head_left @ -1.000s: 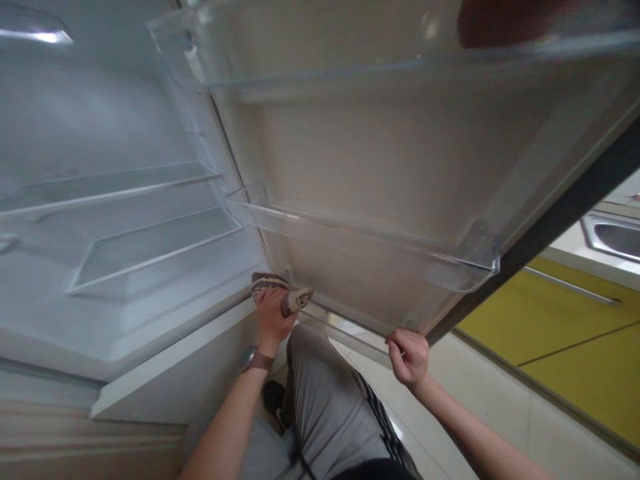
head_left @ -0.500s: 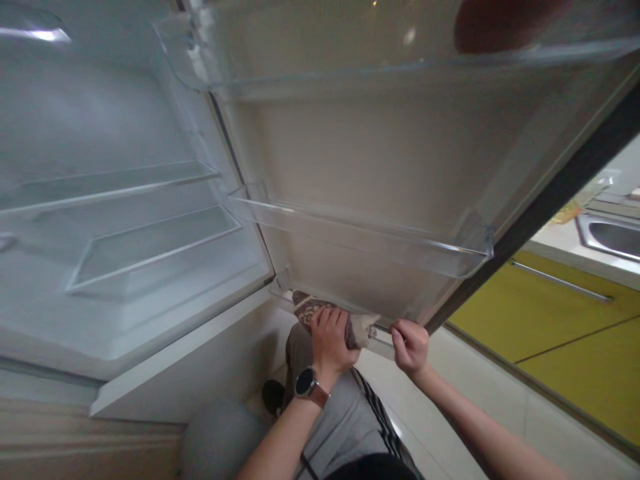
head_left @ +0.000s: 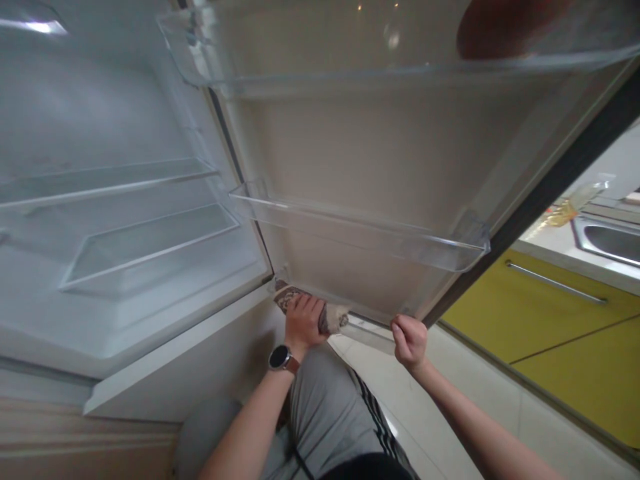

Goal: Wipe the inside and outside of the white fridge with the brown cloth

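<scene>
A brown-and-cream patterned cloth (head_left: 334,319) lies bunched along the lowest clear door bin (head_left: 373,335) of an open refrigerator door (head_left: 360,140). My left hand (head_left: 304,321), with a watch on the wrist, is closed over the cloth and presses it against the bin near its hinge-side end. At the other end of the bin, my right hand (head_left: 409,339) is curled into a grip on its front rim. The fingertips of that hand are hidden.
A middle door bin (head_left: 360,230) and an upper bin (head_left: 325,77) holding a dark red object (head_left: 500,30) jut out above my hands. Glass shelves (head_left: 150,243) are in the fridge at left. Yellow cabinets (head_left: 550,313) and a sink (head_left: 610,237) stand at right.
My left hand has slid the cloth leftward along the bin toward the hinge side. My right hand keeps its place at the bin's right end.
</scene>
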The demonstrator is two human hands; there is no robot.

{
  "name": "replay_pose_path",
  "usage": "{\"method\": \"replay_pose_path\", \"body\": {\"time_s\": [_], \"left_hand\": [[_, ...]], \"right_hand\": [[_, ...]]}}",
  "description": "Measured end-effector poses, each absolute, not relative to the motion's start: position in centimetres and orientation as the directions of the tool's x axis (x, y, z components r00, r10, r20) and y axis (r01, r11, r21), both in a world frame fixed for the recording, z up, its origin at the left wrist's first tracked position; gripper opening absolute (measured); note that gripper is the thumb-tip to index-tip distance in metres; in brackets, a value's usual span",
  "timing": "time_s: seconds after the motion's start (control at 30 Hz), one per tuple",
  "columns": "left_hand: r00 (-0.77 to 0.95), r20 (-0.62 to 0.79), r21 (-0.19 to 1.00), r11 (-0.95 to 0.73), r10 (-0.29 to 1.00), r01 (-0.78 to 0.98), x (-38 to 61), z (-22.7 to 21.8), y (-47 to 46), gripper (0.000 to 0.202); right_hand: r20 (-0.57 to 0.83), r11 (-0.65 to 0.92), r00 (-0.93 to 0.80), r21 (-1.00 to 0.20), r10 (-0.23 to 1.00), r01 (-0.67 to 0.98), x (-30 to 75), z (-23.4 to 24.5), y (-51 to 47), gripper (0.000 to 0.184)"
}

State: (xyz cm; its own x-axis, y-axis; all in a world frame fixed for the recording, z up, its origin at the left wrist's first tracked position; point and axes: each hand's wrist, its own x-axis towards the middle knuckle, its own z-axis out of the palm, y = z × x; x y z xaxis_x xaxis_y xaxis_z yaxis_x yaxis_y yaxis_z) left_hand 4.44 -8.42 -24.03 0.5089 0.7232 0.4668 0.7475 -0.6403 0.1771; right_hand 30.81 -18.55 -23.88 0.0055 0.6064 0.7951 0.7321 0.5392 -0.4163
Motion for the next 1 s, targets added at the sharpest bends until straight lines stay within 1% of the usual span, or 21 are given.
{"method": "replay_pose_path", "body": {"time_s": [0.2,0.33,0.47,0.53,0.63,0.7,0.77,0.8,0.83,0.87,0.93,0.97,1.0], "left_hand": [[0.482,0.377,0.174,-0.572,0.791,0.802,3.0,-20.2,-7.3,0.024],[0.515,0.313,0.149,-0.577,0.798,0.803,4.4,-18.6,-8.0,0.024],[0.585,0.258,0.125,-0.627,0.769,0.769,7.7,-17.9,-10.0,0.027],[0.635,0.25,0.139,-0.676,0.731,0.723,10.0,-17.8,-11.6,0.029],[0.696,0.27,0.184,-0.745,0.666,0.642,13.2,-17.8,-13.8,0.032],[0.708,0.275,0.202,-0.759,0.65,0.618,14.3,-17.8,-14.6,0.033],[0.703,0.271,0.209,-0.753,0.657,0.624,14.6,-17.8,-14.7,0.032],[0.7,0.268,0.209,-0.749,0.662,0.629,14.5,-17.8,-14.6,0.032],[0.697,0.265,0.209,-0.746,0.666,0.633,14.3,-17.8,-14.5,0.032],[0.694,0.263,0.209,-0.742,0.67,0.637,14.0,-17.8,-14.3,0.031],[0.694,0.254,0.208,-0.739,0.673,0.641,13.5,-17.8,-14.0,0.03],[0.696,0.248,0.206,-0.738,0.674,0.642,13.2,-17.8,-13.8,0.029],[0.697,0.242,0.202,-0.738,0.675,0.644,13.0,-17.8,-13.6,0.029]], "right_hand": [[0.796,0.544,0.012,-0.424,0.605,0.724,30.9,-23.7,-18.4,0.029],[0.793,0.534,0.032,-0.44,0.609,0.722,30.9,-23.6,-18.3,0.03],[0.789,0.545,0.065,-0.479,0.611,0.688,31.3,-24.0,-18.1,0.028],[0.784,0.567,0.101,-0.525,0.612,0.635,31.7,-24.4,-17.9,0.027],[0.752,0.612,0.163,-0.624,0.639,0.485,32.1,-25.1,-17.7,0.028],[0.726,0.632,0.198,-0.677,0.659,0.378,32.2,-25.2,-17.7,0.027],[0.716,0.633,0.222,-0.693,0.662,0.345,32.3,-24.7,-17.8,0.023],[0.731,0.637,0.216,-0.674,0.647,0.374,32.4,-24.2,-18.0,0.02],[0.768,0.65,0.2,-0.626,0.608,0.431,32.7,-23.5,-18.1,0.017],[0.82,0.663,0.177,-0.551,0.545,0.507,33.0,-22.6,-18.2,0.017],[0.917,0.644,0.153,-0.37,0.367,0.67,34.3,-20.7,-18.4,0.023],[0.946,0.597,0.17,-0.307,0.276,0.741,35.1,-19.6,-18.4,0.029],[0.958,0.529,0.207,-0.281,0.197,0.8,36.1,-18.6,-18.3,0.035]]}}
